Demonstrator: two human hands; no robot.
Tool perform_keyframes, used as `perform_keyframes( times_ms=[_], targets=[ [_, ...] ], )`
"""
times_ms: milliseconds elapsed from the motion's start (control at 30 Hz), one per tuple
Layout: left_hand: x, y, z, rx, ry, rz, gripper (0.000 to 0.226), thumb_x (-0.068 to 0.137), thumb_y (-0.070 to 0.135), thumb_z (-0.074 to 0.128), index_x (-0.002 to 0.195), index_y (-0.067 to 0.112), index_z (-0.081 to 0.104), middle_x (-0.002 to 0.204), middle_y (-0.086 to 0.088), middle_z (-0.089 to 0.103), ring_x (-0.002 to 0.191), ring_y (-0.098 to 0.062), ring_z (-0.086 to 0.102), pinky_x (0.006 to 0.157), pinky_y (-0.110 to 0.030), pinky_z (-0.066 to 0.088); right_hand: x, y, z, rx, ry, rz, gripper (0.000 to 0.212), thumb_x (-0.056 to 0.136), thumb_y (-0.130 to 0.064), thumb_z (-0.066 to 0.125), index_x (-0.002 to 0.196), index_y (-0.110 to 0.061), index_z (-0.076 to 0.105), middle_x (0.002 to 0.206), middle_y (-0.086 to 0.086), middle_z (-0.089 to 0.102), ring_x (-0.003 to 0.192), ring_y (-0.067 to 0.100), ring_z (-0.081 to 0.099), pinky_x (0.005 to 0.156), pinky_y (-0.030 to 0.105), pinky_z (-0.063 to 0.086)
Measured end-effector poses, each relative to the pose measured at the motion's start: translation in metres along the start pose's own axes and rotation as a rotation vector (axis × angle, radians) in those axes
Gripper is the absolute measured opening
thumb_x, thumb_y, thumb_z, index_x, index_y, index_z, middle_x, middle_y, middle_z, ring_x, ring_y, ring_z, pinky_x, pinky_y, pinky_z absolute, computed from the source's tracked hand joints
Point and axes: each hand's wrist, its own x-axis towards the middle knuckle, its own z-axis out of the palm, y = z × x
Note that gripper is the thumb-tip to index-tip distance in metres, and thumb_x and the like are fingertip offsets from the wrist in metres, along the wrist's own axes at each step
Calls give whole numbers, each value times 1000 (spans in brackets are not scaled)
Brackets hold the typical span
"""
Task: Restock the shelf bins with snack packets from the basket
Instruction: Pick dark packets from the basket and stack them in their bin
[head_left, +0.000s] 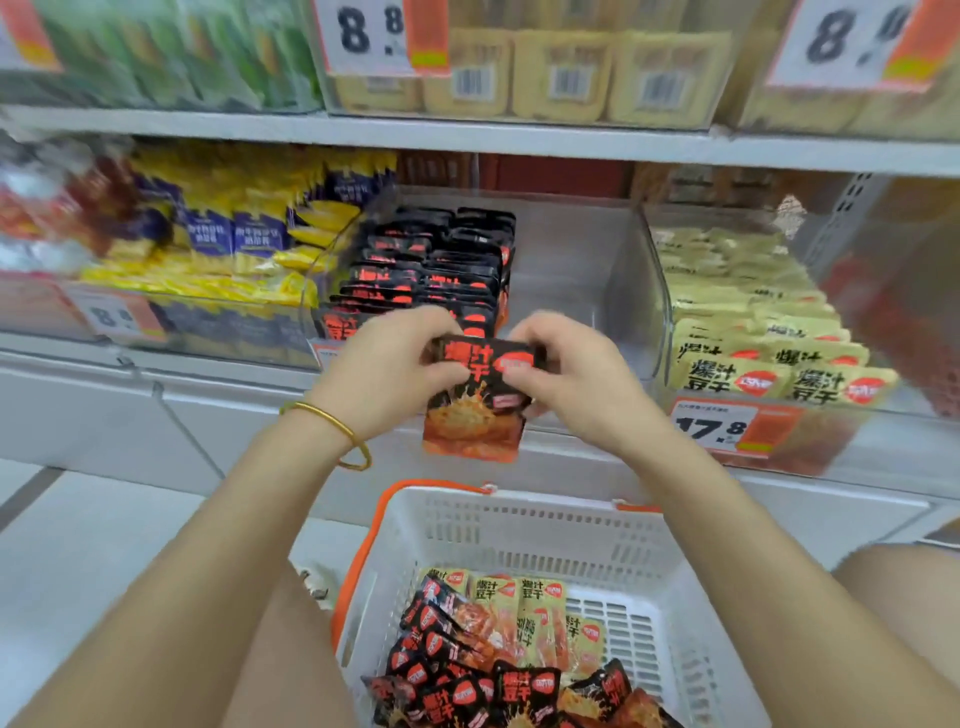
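Left hand (387, 371): pinches the black packet's (475, 410) upper left edge.
Right hand (569, 374): pinches its upper right edge.
Black packet: upright between both hands, before the clear bin (587, 270), above the basket (519, 525).

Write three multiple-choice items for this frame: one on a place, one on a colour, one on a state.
1. Where is the white basket?
A. On the top shelf
B. Below the held packet
C. Inside a bin

2. What colours is the packet in the grip of the left hand and right hand?
A. Green and white
B. Black and red
C. Blue and yellow

3. How full is the middle bin?
A. Packed wall to wall
B. Holds no packets
C. Packets at its left, right side bare

Key: 1 B, its rim lies lower in view than the packet; 2 B, black top, red-orange lower half; 3 C, black packets stack only at left.
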Motion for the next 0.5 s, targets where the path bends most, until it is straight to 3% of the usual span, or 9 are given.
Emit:
perform_keyframes(
  times_ms=[134, 200, 334, 501],
  targets=[
    [12, 12, -34, -53, 307, 60, 14, 85, 16, 66, 98, 13, 61, 82, 4, 55, 78, -19, 55, 71, -33, 46, 31, -37, -12, -48, 232, -198, 15, 84, -10, 63, 87, -22, 55, 78, -5, 58, 76, 23, 60, 71, 47, 54],
    [17, 10, -38, -45, 367, 64, 11, 86, 16, 64, 97, 15, 60, 78, 8, 53, 76, -18, 54, 69, -34, 46, 40, -43, -11, -110, 278, -240, 13, 86, -13, 63, 92, -21, 55, 76, -10, 56, 73, 16, 55, 73, 42, 51],
    [28, -7, -28, 1, 359, 25, 13, 88, 17, 63, 100, 15, 60, 86, 4, 58, 78, -16, 55, 70, -32, 46, 47, -36, 0, -268, 285, -231, 10, 90, -16, 61, 98, -17, 57, 78, -10, 53, 70, 11, 48, 66, 28, 38],
    [36, -34, -6, 90, 267, -5, 21, 86, 18, 65, 106, 15, 60, 92, -1, 60, 90, -22, 54, 79, -40, 47, 51, -18, 13, -466, 161, -116, 22, 97, -25, 50, 114, -16, 61, 101, 2, 54, 93, 23, 55, 78, 36, 44]
  ],
)
